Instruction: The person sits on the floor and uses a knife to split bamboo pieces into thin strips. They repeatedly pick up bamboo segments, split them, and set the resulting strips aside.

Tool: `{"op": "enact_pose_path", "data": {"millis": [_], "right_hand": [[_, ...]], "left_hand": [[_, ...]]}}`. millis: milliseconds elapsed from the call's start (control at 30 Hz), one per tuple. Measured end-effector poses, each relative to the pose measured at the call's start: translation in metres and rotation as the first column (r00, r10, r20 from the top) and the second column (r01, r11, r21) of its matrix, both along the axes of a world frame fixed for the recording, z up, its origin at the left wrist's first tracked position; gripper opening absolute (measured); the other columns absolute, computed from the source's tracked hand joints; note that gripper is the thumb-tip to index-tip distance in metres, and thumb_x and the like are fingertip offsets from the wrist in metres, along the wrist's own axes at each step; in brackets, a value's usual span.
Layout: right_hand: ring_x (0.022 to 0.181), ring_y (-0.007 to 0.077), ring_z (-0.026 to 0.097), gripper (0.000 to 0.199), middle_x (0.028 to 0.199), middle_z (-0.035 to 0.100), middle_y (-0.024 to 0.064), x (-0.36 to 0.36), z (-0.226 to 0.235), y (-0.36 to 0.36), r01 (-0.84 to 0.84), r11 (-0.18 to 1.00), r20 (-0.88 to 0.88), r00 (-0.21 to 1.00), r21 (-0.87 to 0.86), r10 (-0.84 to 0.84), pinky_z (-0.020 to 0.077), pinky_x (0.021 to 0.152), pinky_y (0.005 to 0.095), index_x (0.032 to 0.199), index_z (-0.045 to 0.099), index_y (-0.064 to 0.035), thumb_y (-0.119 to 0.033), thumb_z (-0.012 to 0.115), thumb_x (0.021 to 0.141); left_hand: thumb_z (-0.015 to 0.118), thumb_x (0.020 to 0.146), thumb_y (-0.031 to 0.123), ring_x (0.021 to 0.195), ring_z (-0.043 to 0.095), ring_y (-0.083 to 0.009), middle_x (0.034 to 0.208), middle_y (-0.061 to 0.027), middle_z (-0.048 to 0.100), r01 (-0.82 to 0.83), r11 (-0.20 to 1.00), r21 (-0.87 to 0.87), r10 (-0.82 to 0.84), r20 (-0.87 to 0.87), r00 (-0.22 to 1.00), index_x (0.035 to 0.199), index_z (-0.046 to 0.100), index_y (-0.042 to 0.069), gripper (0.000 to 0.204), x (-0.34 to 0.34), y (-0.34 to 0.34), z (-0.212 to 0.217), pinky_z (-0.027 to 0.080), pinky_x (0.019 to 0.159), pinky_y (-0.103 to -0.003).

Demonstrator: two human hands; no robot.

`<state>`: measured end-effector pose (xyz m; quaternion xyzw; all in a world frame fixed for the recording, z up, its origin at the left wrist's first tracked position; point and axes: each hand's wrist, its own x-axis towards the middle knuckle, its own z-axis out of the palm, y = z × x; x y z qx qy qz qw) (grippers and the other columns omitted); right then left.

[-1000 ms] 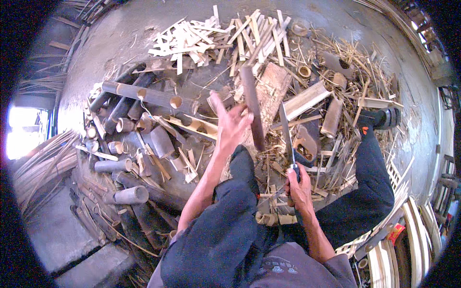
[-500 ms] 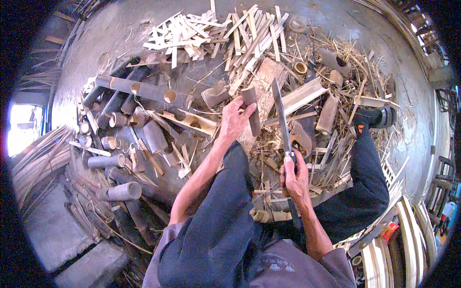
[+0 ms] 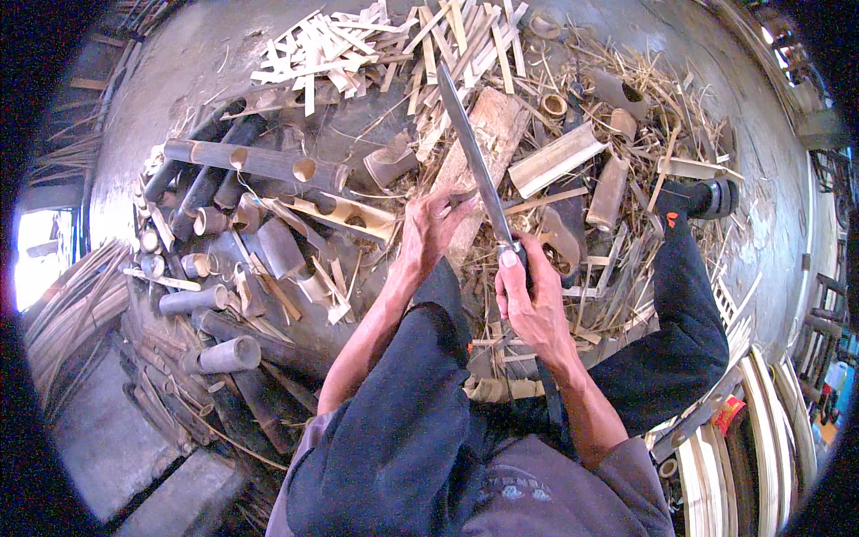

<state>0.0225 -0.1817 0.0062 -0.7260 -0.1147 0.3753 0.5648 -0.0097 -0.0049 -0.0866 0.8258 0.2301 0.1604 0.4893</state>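
Observation:
My right hand [image 3: 535, 295] grips the handle of a long straight knife [image 3: 472, 148], thumb along its top. The blade slants up and to the left, its tip over the pale strips at the back. Just left of the blade my left hand [image 3: 426, 231] is closed, thumb and fingers pinching a bamboo piece [image 3: 461, 193]. Only a dark, narrow edge of that piece shows past the fingertips. Behind both hands lies a worn wooden block [image 3: 492, 130], partly hidden by the blade. A split bamboo half [image 3: 557, 161] rests to its right, pale inside upward.
Pale bamboo strips [image 3: 331, 54] are heaped at the back. Cut bamboo tubes [image 3: 250, 161] lie piled on the left, with a short tube [image 3: 231, 355] nearer me. Shavings and offcuts [image 3: 662, 134] cover the right side, by my shoe [image 3: 716, 199]. Long split slats [image 3: 765, 430] stand lower right.
The bamboo piece in my left hand has turned from showing its broad face to nearly edge-on. My right hand has shifted left and up, and the knife tip has swung left.

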Motion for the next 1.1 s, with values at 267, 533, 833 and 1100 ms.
{"op": "enact_pose_path", "data": {"millis": [267,533,833,1100], "right_hand": [[0.062,0.0139,0.054,0.033,0.072,0.056,0.0068,-0.002,-0.006,0.008,-0.037,0.999,0.041,0.998,-0.015,0.037,0.045,0.058,0.0313,0.123,0.047,-0.003,-0.026,0.048,0.098],[0.075,0.041,0.064,0.036,0.082,0.063,0.0215,-0.005,0.008,0.012,-0.049,0.977,0.379,0.917,-0.206,0.126,0.049,0.066,0.0461,0.122,0.045,-0.0047,-0.031,0.047,0.098],[0.079,0.0446,0.063,0.041,0.09,0.064,0.0256,-0.002,-0.02,0.01,-0.079,0.969,0.456,0.871,-0.233,0.181,0.0491,0.067,0.05,0.127,0.042,-0.0077,-0.035,0.046,0.097],[0.073,0.0404,0.065,0.039,0.079,0.063,0.0222,-0.004,-0.001,0.013,-0.029,0.996,0.448,0.891,-0.09,0.067,0.0505,0.065,0.0437,0.125,0.044,-0.0038,-0.028,0.052,0.096]], "left_hand": [[0.068,0.084,0.015,0.089,0.069,-0.0246,0.095,-0.0148,0.071,0.052,0.998,0.045,-0.049,-0.067,0.997,0.104,0.068,0.005,0.022,-0.006,-0.003,-0.004,0.053,0.077,-0.035],[0.066,0.085,0.016,0.092,0.069,-0.0243,0.098,-0.0151,0.07,0.076,0.997,0.01,-0.076,0.032,0.997,0.109,0.066,0.005,0.026,-0.008,-0.008,0.001,0.052,0.078,-0.035],[0.067,0.084,0.015,0.084,0.07,-0.0206,0.093,-0.0144,0.071,0.06,0.998,0.003,-0.06,0.024,0.998,0.107,0.069,0.007,0.024,-0.006,-0.004,-0.003,0.053,0.072,-0.033],[0.069,0.083,0.01,0.071,0.067,-0.0216,0.083,-0.0149,0.07,0.026,0.994,0.109,-0.04,0.127,0.991,0.102,0.069,0.005,0.019,-0.004,-0.005,0.031,0.052,0.063,-0.033]]}}
